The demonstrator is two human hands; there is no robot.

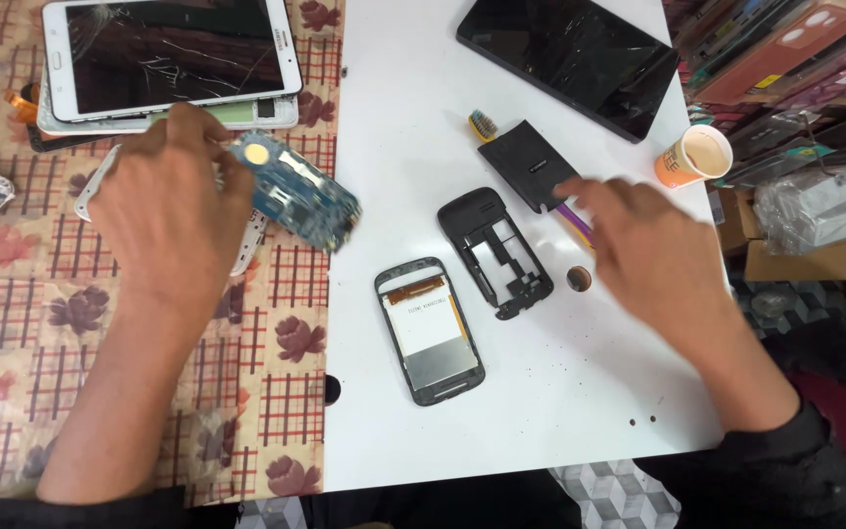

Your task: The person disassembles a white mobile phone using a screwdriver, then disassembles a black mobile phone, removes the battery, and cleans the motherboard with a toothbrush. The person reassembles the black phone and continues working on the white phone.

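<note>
My left hand holds a blue phone circuit board by its left end, above the flowered cloth. My right hand reaches over the white table toward a purple-handled toothbrush lying under a black back cover; whether the fingers touch it is blurred. Between the hands lie a phone front frame with its screen back up and a black middle frame.
A cracked white tablet sits on a stack at top left. A black tablet lies at top centre. An orange paper cup stands near the table's right edge. Boxes and packets crowd the right side.
</note>
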